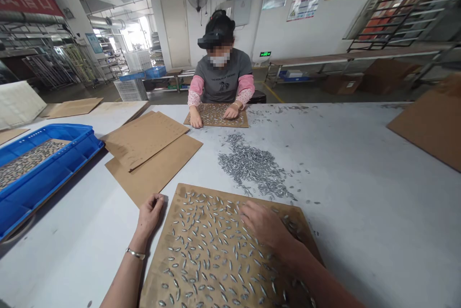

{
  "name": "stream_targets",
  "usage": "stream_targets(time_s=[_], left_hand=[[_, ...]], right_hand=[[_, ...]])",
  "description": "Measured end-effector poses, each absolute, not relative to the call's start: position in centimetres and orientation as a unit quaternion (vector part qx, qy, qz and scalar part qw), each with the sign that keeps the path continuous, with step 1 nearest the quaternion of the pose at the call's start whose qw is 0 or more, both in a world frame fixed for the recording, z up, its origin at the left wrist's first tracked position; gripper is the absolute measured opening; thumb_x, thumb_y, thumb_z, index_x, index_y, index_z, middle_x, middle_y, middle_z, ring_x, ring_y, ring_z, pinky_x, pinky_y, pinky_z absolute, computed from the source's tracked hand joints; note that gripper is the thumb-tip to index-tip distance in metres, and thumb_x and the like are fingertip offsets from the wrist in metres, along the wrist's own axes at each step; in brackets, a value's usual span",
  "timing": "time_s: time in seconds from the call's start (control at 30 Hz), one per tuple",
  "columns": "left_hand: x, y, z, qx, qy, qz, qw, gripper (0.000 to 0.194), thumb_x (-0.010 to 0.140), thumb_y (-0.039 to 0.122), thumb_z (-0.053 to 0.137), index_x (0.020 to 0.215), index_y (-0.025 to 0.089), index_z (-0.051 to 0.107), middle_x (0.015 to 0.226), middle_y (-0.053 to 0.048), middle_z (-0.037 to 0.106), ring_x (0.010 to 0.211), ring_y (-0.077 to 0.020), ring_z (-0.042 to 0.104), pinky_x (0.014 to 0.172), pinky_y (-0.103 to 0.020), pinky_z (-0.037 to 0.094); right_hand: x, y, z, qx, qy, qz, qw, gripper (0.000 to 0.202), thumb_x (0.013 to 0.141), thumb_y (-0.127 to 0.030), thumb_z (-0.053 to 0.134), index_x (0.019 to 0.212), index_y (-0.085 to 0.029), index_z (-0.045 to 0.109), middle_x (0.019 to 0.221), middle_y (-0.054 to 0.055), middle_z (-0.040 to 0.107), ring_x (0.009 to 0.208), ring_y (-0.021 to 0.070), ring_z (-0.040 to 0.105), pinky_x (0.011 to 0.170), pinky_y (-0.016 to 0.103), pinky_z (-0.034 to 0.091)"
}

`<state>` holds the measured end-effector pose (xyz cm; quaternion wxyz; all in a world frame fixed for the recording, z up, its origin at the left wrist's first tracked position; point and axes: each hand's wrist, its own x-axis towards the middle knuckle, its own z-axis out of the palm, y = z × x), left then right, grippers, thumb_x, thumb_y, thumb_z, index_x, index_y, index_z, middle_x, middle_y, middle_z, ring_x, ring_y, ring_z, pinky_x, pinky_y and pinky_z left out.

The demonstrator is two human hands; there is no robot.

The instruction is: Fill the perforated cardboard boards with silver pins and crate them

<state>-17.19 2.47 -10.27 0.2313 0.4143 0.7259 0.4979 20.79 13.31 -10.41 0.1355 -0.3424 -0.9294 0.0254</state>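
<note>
A brown cardboard sheet (205,265) lies before me, with many small silver spindle-shaped metal pieces (230,265) spread over it singly. My right hand (264,224) is over its upper right part, fingers bent together and tips down among the pieces. Whatever those fingertips hold, if anything, is hidden. My left hand (151,212) rests on the table beside the sheet's upper left edge, its fingers curled closed with the thumb against them; the inside is out of sight. Beyond the sheet sits a loose heap of the same metal pieces (255,166).
Across the white table (360,164) a person (223,75) has both hands at another cardboard sheet (216,116) covered with pieces. Bare cardboard sheets (154,154) overlap at the left, near a blue tray (68,169) holding more pieces. More cardboard (432,125) stands at the right.
</note>
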Motion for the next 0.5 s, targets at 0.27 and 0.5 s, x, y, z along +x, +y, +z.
stream_targets(time_s=[0.27,0.5], left_hand=[[-17.3,2.3,-10.3,0.432,0.719,0.487,0.245,0.039,0.087,0.058,0.062,0.088,0.019,0.067,0.074,0.001,0.060,0.070,-0.0158,0.050,0.067,-0.028,0.041],[-17.7,2.3,-10.8,0.435,0.719,0.486,0.241,0.037,0.089,0.055,0.061,0.089,0.019,0.067,0.079,-0.001,0.064,0.073,-0.0168,0.054,0.070,-0.028,0.042]], right_hand=[[17.8,12.8,-8.7,-0.359,-0.932,0.046,0.034,0.021,0.098,-0.016,0.056,0.082,-0.019,0.069,0.088,0.006,0.070,0.082,0.0185,0.064,0.072,0.031,0.035],[16.9,12.7,-9.3,-0.344,-0.938,0.022,0.023,0.021,0.095,-0.009,0.054,0.085,-0.018,0.070,0.091,0.007,0.071,0.082,0.0192,0.065,0.071,0.030,0.038]])
